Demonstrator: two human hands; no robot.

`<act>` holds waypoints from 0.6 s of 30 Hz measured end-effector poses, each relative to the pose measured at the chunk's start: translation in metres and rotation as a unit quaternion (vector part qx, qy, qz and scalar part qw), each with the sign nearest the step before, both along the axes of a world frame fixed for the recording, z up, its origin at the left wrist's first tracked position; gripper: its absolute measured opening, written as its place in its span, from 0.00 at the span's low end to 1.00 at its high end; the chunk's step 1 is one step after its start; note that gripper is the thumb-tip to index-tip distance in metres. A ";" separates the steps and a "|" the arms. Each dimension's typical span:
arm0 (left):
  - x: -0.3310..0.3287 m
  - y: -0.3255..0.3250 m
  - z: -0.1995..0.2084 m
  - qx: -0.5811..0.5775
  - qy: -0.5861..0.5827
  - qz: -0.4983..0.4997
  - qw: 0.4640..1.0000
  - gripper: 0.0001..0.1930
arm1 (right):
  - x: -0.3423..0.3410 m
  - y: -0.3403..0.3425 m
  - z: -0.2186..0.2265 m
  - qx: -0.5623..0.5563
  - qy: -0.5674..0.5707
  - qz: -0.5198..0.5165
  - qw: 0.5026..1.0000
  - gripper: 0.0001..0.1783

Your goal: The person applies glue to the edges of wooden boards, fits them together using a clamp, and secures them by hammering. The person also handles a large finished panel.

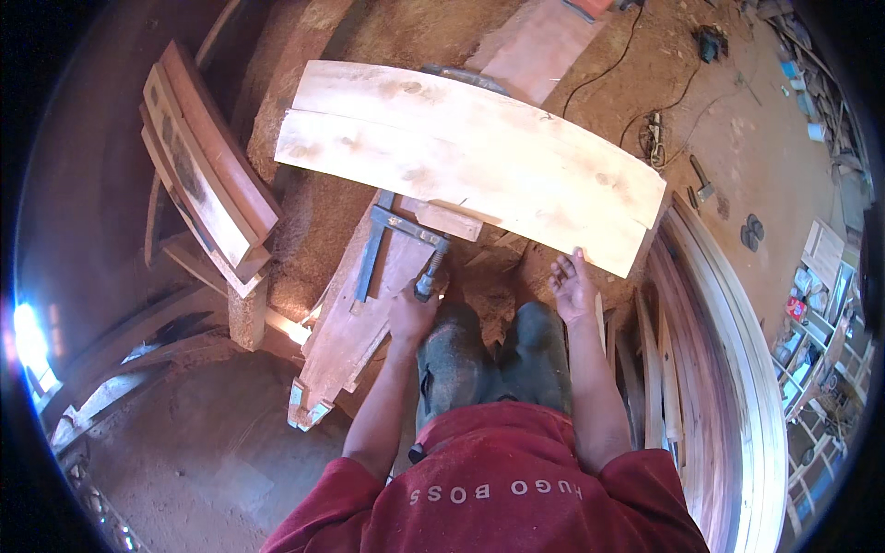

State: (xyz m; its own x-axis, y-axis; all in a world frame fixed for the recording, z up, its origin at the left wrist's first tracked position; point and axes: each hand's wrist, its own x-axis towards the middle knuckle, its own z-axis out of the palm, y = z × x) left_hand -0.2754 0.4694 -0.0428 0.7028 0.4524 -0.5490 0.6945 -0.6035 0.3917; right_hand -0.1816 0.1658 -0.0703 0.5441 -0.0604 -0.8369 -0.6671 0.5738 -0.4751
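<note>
A wide, pale wooden panel (470, 152), with a seam along it, lies across the space in front of me. Below its near edge a dark metal bar clamp (401, 226) sits by a small wood block (449, 221). My left hand (412, 313) is closed around the clamp's screw handle (425, 284). At the panel's near right edge is my right hand (573, 288), palm turned up, fingers loosely curled and apart. Its thumb tip touches or overlaps that edge. Part of the clamp is hidden under the panel.
A rough plank (346, 341) runs beneath the clamp. Stacked boards (207, 157) stand at left, long curved planks (728, 369) at right. Beyond lie a cable (631, 46), a brush-like tool (702, 180) and a pair of sandals (751, 232). Shelving (811, 355) holds clutter at far right.
</note>
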 end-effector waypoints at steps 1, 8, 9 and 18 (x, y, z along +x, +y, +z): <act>-0.005 0.008 -0.008 -0.029 -0.067 -0.038 0.997 0.18 | 0.000 -0.001 0.002 0.009 -0.009 0.001 1.000 0.26; 0.012 0.044 -0.001 -0.580 0.176 0.224 0.763 0.07 | 0.007 -0.007 0.004 0.015 0.010 0.039 0.999 0.24; 0.011 0.048 -0.006 -0.587 0.191 0.222 0.755 0.08 | 0.009 -0.008 0.004 0.014 0.014 0.046 0.999 0.23; 0.008 0.027 -0.004 -0.436 0.163 0.174 0.868 0.14 | 0.007 -0.011 0.002 0.025 0.005 0.046 0.999 0.16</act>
State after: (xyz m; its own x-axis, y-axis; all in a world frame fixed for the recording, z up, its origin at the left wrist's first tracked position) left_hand -0.2675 0.4968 -0.0472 0.3507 -0.0817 -0.9329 0.9346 0.0930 0.3432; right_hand -0.1748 0.1553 -0.0685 0.5366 0.0326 -0.8432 -0.7233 0.5326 -0.4396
